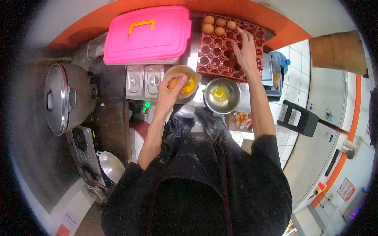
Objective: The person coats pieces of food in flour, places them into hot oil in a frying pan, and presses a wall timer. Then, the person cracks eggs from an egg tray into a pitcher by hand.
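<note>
My left hand (180, 80) is closed around a brown egg (172, 83) over a pale bowl (194, 71). Orange-yellow egg yolk (189, 85) shows inside that bowl, partly covered by my fingers. My right hand (245, 47) reaches over the red egg tray (204, 70), its fingers stretched out and apart. The fingertips are near a brown egg (231, 25) in the tray's back row; whether they touch it I cannot tell. Several eggs sit at the tray's back left, among many bare cups. Between my arms stands a metal bowl (207, 103) with cracked egg (220, 94) in it.
A pink lidded box (157, 41) stands at the back left, behind two lidded steel containers (134, 80). Far left is a large lidded pot (57, 100), with a wok (111, 166) nearer me. A black stool (298, 118) stands on the tiled floor at right.
</note>
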Available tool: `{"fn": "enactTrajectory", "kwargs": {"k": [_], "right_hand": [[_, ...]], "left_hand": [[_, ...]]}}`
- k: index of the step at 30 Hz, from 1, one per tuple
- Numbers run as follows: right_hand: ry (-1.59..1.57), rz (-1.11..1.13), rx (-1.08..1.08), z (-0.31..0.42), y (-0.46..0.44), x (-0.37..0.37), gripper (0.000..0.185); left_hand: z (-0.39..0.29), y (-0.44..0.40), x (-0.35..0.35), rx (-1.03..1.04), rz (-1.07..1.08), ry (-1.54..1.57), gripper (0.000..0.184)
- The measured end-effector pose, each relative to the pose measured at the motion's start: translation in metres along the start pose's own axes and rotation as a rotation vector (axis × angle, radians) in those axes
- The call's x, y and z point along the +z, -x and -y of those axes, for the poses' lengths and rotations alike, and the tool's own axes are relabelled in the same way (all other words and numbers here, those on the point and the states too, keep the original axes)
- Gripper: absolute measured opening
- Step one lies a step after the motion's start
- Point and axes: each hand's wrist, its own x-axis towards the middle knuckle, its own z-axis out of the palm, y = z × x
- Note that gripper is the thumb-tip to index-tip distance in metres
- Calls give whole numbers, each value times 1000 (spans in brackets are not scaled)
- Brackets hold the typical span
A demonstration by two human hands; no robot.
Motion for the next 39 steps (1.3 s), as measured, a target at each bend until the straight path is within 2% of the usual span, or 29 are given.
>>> {"fn": "enactTrajectory", "kwargs": {"k": [2,4,5,8,10,12,13,15,18,20,22,24,25,27,28,29,30,32,33,35,36,38,39], "right_hand": [[-4,-4,-53,-16,-32,33,54],[265,166,-142,-46,-55,55,64],[283,315,-66,-49,-64,55,70],[360,421,-26,-58,-82,50,70],[365,439,-23,-49,-83,50,65],[405,326,-305,-58,-87,55,54],[329,306,-330,-62,-91,56,44],[276,321,-296,-75,-98,55,42],[187,265,-224,-41,-73,37,40],[120,50,29,-5,-48,28,41],[-307,164,158,44,-7,23,42],[-451,148,190,101,37,24,40],[-462,151,209,122,55,25,38],[-422,84,79,158,83,32,36],[-483,148,150,169,97,41,37],[-376,256,30,174,107,47,38],[-486,324,67,181,114,55,39],[-515,395,177,178,116,52,42],[-516,388,175,177,114,52,42],[-616,281,310,173,118,49,44],[-615,274,305,173,118,50,44],[-553,387,155,174,121,53,44],[-485,359,79,178,124,56,45]], "left_hand": [[-1,4,-1,19,-15,84,32],[4,6,-7,27,-28,183,32],[3,8,-11,21,-38,213,32],[3,11,-25,-3,-95,249,34],[4,13,-36,-5,-138,265,35],[6,13,-47,-4,-182,280,37],[10,12,-53,-2,-202,292,37],[14,13,-65,-34,-214,286,36],[18,13,-71,-47,-225,316,35],[18,12,-64,-36,-220,322,35],[19,7,-49,-25,-214,330,34],[26,1,-31,51,-140,475,33],[32,-5,-24,-35,-116,511,32],[33,-10,-7,-34,-107,530,33],[33,-16,1,-24,-97,548,34],[40,-23,9,-45,-161,464,39],[40,-23,12,-46,-144,463,39],[41,-22,10,-144,-121,489,46],[43,-21,3,-199,-5,574,50],[49,-18,1,-157,-43,557,50],[47,-20,1,-103,-83,546,50],[48,-25,7,-107,-102,493,49],[48,-26,9,-119,-125,439,49]]}}
